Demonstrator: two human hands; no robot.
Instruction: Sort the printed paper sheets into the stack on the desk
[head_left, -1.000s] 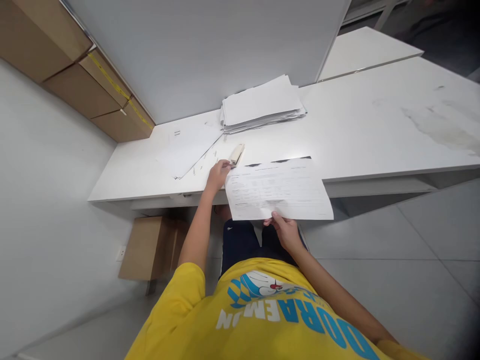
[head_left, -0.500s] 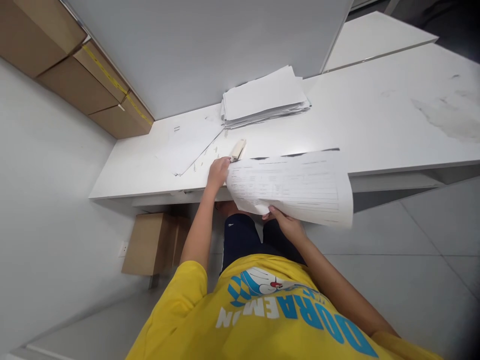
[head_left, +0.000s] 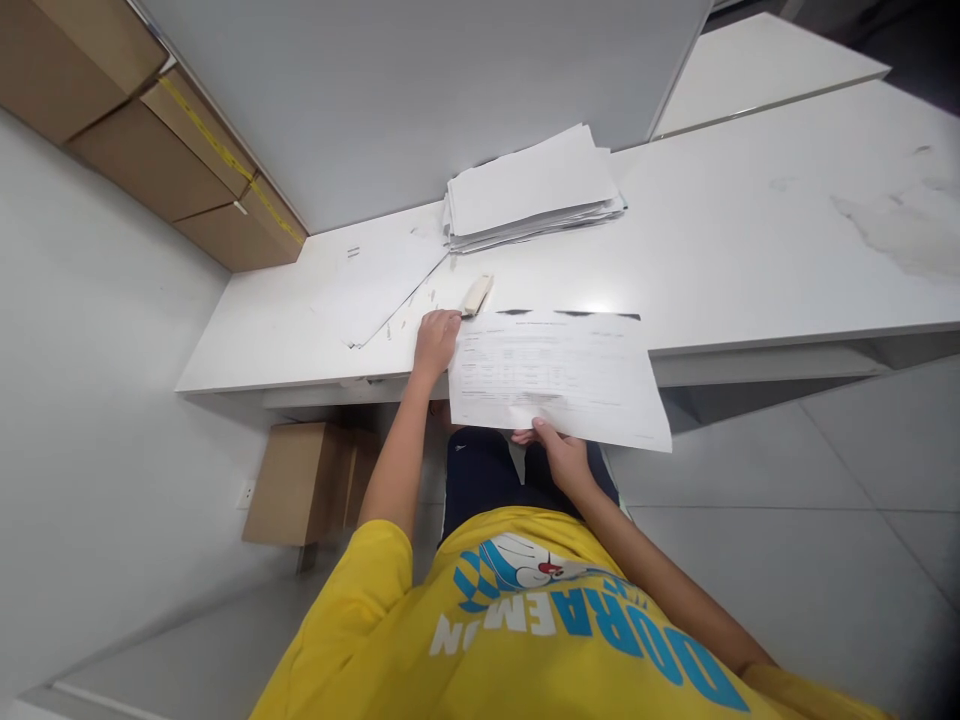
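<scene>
A printed sheet of paper [head_left: 555,370] with a table and lines of text lies partly over the desk's front edge, its dark-marked top side towards the desk. My left hand [head_left: 436,343] is closed at its upper left corner. At the lower edge, my right hand [head_left: 561,452] pinches the sheet, thumb on top and fingers underneath. Just beyond my left fingertips is a small cream object [head_left: 478,294], perhaps a stapler, touching or very near the sheet's top corner. Farther back sits a thick stack of white paper [head_left: 532,190].
More white sheets [head_left: 375,285] lie flat on the left of the white desk [head_left: 735,230], with small dark bits beside them. Cardboard boxes [head_left: 150,160] stand at the far left, and another box [head_left: 289,485] is beneath the desk. A grey panel [head_left: 420,90] rises behind.
The sheet's right side has come down and left and now lies flatter, less curled. My right hand has shifted slightly left with it. My left hand has stayed at the corner.
</scene>
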